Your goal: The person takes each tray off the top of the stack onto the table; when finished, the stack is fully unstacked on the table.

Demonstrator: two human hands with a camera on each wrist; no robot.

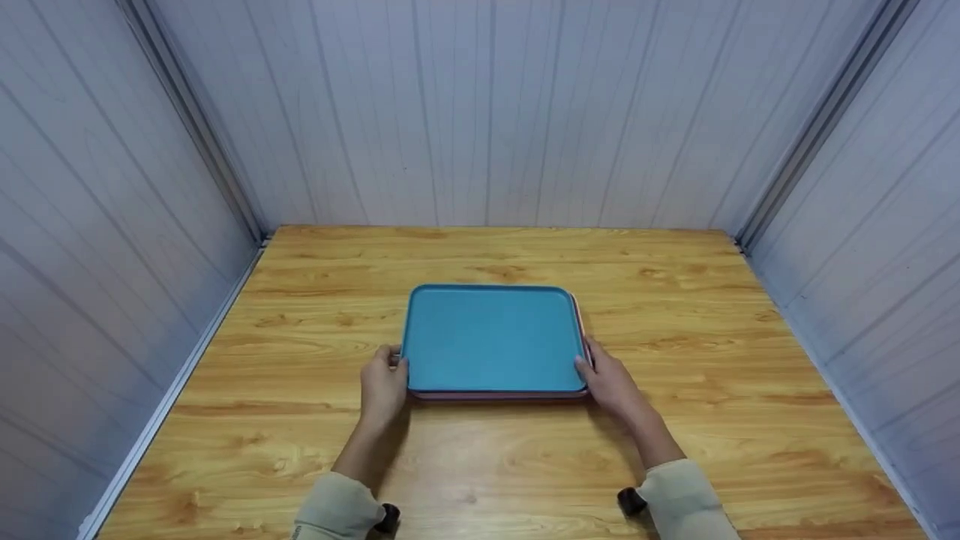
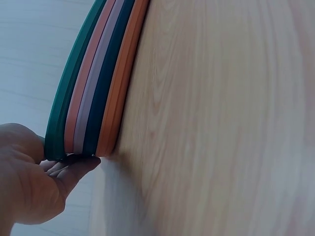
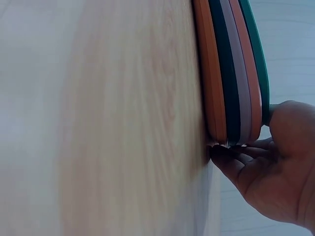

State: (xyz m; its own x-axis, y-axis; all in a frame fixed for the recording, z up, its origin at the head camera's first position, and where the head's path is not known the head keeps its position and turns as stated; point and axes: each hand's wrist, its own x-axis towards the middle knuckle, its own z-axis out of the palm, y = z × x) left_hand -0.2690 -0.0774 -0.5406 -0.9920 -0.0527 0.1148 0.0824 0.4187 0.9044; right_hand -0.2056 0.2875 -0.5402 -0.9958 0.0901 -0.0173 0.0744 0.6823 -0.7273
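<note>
Top tray (image 1: 491,341) — blue-green; bottom tray (image 2: 118,93) — orange.

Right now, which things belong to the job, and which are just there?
For the job:
blue-green tray, on top
pink tray
lilac tray
dark blue tray
orange tray, at the bottom
left hand and right hand, holding the stack

Just there:
wooden table
walls

A wood-grain worktop (image 1: 480,472) spreads below the left hand (image 1: 383,386) and the right hand (image 1: 615,386). Well beyond both stands a pale, grooved back wall (image 1: 457,112). A left wall (image 1: 90,225) rises well left of the left hand, a right wall (image 1: 885,225) well right of the right hand. Grey posts, left post (image 1: 189,112) and right post (image 1: 825,112), fill the corners ahead.
</note>
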